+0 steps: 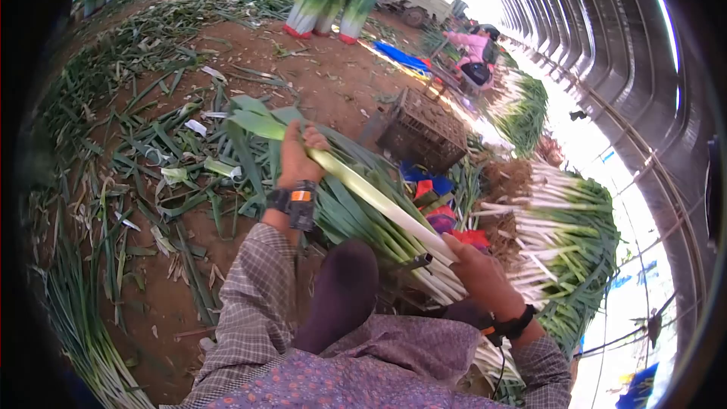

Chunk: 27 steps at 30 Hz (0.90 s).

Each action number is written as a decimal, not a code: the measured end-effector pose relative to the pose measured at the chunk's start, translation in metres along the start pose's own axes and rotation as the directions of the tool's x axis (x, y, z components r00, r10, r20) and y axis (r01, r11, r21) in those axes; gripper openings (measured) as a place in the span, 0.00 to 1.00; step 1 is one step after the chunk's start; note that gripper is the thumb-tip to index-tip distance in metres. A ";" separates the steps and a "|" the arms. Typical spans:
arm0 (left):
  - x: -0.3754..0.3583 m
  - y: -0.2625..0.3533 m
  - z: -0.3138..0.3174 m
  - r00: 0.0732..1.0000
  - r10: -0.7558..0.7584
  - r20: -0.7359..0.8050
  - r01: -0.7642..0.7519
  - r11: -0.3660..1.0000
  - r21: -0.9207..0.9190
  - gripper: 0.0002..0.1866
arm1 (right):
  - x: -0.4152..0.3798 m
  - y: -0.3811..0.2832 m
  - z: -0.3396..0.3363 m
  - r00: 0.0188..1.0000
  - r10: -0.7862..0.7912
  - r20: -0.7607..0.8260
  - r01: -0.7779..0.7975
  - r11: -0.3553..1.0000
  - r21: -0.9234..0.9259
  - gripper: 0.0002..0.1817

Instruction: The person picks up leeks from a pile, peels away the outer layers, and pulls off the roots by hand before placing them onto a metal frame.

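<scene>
A long leek [379, 201] lies slantwise across the front of my body, held at both ends. My left hand [299, 153] is closed round its green upper part, with leaves fanning out beyond the fist. Around the white lower end, my right hand [481, 274] is wrapped, and that tip is hidden by the fingers. Below the held leek, a pile of leeks [356, 216] lies beside my knee. To the right of my right hand is a big heap of leeks [560, 242], white stems and roots toward me.
A brown plastic crate [422, 130] stands ahead. Leaf scraps [159, 159] litter the soil on the left. Tall leek bundles [318, 4] stand upright farther off, near a parked truck [424, 1]. A person in pink [475, 49] sits by more leeks [522, 102].
</scene>
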State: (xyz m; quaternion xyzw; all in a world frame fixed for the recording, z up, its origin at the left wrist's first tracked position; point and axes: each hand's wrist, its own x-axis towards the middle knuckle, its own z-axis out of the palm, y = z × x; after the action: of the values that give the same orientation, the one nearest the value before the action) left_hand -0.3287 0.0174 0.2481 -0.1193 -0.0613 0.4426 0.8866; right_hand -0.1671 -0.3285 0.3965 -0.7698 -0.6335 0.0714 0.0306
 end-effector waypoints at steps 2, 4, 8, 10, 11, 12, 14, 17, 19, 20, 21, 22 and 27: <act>-0.002 0.000 0.005 0.999 0.041 0.026 -0.043 0.997 0.059 0.10 | -0.010 0.019 0.001 0.996 -0.066 -0.059 0.074 0.985 0.159 0.23; -0.006 -0.019 0.020 0.996 0.090 0.024 -0.091 0.993 0.079 0.10 | -0.012 0.020 0.001 0.993 -0.056 -0.106 0.075 0.980 0.186 0.22; -0.027 -0.083 0.041 0.996 0.037 0.076 -0.051 0.980 0.195 0.09 | 0.003 0.018 0.013 0.992 -0.035 -0.124 0.077 0.934 0.350 0.21; -0.041 -0.122 0.040 0.998 0.020 0.065 -0.037 0.964 0.265 0.09 | 0.010 0.015 0.019 0.993 -0.033 -0.113 0.079 0.896 0.437 0.21; -0.048 -0.139 0.040 0.999 0.036 0.028 -0.043 0.945 0.326 0.10 | 0.013 0.011 0.020 0.993 -0.032 -0.112 0.081 0.881 0.466 0.21; -0.056 -0.155 0.040 0.999 0.043 -0.002 -0.039 0.934 0.355 0.11 | 0.016 0.009 0.021 0.993 -0.032 -0.110 0.082 0.864 0.496 0.21; -0.068 -0.178 0.037 0.997 0.051 -0.061 -0.021 0.910 0.414 0.12 | 0.022 0.009 0.024 1.000 0.021 -0.018 -0.008 0.846 0.534 0.22; -0.042 -0.178 0.017 0.992 0.074 -0.100 -0.018 0.881 0.472 0.15 | 0.022 0.023 0.013 0.989 0.095 0.113 -0.145 0.487 0.861 0.22; -0.025 -0.174 0.011 0.988 0.070 -0.140 -0.004 0.907 0.422 0.15 | 0.011 0.036 0.005 0.995 0.084 0.046 -0.076 0.388 0.918 0.21; -0.020 -0.175 0.010 0.986 0.062 -0.152 0.004 0.915 0.403 0.15 | 0.005 0.044 0.002 0.997 0.049 -0.061 0.028 0.502 0.865 0.21; -0.017 -0.176 0.008 0.985 0.059 -0.163 0.009 0.922 0.387 0.14 | 0.000 0.048 0.001 0.987 -0.002 -0.160 0.129 0.603 0.787 0.20; -0.014 -0.178 0.005 0.984 0.054 -0.173 0.016 0.925 0.379 0.14 | -0.003 0.047 0.001 0.987 0.044 -0.153 0.079 0.696 0.713 0.18; -0.006 -0.193 -0.013 0.964 0.030 -0.263 0.059 0.944 0.324 0.14 | -0.005 0.054 0.014 0.862 -0.089 -0.499 0.253 0.929 0.270 0.19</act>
State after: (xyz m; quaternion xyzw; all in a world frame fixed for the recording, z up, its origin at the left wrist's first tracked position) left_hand -0.1807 -0.1013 0.2870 -0.0269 0.1312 0.4201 0.8975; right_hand -0.1171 -0.3444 0.3759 -0.6874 -0.6521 -0.0203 0.3192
